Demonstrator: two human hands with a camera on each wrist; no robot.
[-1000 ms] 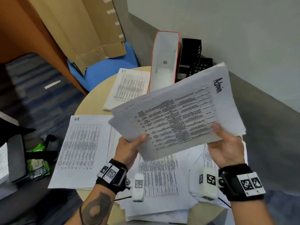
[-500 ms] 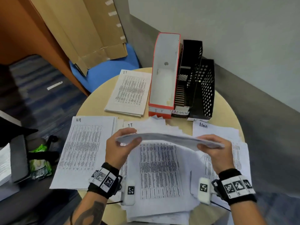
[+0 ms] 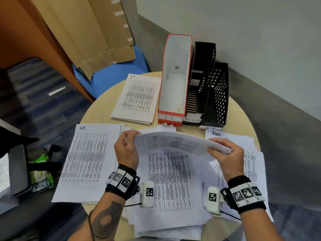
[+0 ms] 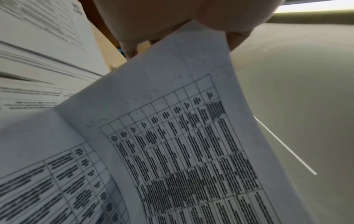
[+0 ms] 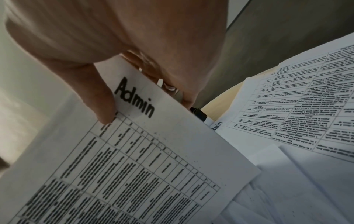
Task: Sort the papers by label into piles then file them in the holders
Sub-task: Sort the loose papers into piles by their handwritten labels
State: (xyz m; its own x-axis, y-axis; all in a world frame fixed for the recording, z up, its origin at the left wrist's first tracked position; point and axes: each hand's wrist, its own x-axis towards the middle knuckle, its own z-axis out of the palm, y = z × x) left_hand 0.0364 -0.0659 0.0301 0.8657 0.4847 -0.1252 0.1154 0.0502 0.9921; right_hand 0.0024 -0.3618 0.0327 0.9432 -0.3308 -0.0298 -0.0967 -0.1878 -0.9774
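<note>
At far left I see the HR pile [image 3: 86, 157] flat on the tabletop [image 3: 239, 115]. My left hand [image 3: 126, 150] pinches one end of a sheaf of papers [image 3: 180, 143], my right hand [image 3: 225, 157] grips the other, marked Admin, above the loose heap [image 3: 170, 185]. Behind stand the holders [image 3: 175, 80].

Bare forearms; left forearm [image 3: 106, 221] bore dark concentric tattoo. Black wristbands [image 3: 121, 181] carried white square-code tags; white camera pods [image 3: 147, 194] with thin black cables hung inside each wrist
</note>
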